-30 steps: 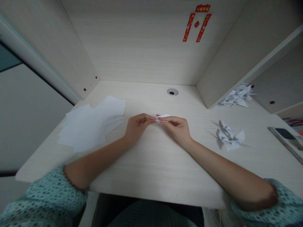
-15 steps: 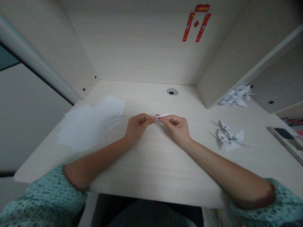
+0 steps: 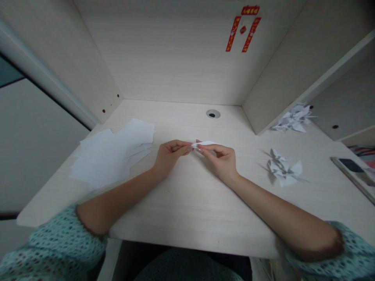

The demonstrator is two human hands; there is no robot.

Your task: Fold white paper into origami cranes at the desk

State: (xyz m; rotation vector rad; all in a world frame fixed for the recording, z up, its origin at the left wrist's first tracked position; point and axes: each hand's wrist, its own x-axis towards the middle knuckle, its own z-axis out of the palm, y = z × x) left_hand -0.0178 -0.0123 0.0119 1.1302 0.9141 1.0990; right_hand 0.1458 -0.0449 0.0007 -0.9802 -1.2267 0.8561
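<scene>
Pinching a small folded paper (image 3: 202, 144) between both hands, I hold it just above the desk (image 3: 193, 210), near the middle. My left hand (image 3: 170, 154) has thumb and forefinger closed on its left end; my right hand (image 3: 220, 159) grips the right part the same way, fingertips nearly meeting the left ones. Only a thin white sliver shows past my fingers, so I cannot make out its folds.

Bare desk lies between my forearms and runs to the near edge, and more behind the paper up to the cable hole (image 3: 213, 113). A loose stack of sheets (image 3: 113, 154) lies to the left, near the desk's left edge. Folded cranes (image 3: 283, 168) lie to the right, well apart from my right hand, with another heap (image 3: 293, 118) behind the partition. A phone (image 3: 353, 168) is cut off at the frame's right edge.
</scene>
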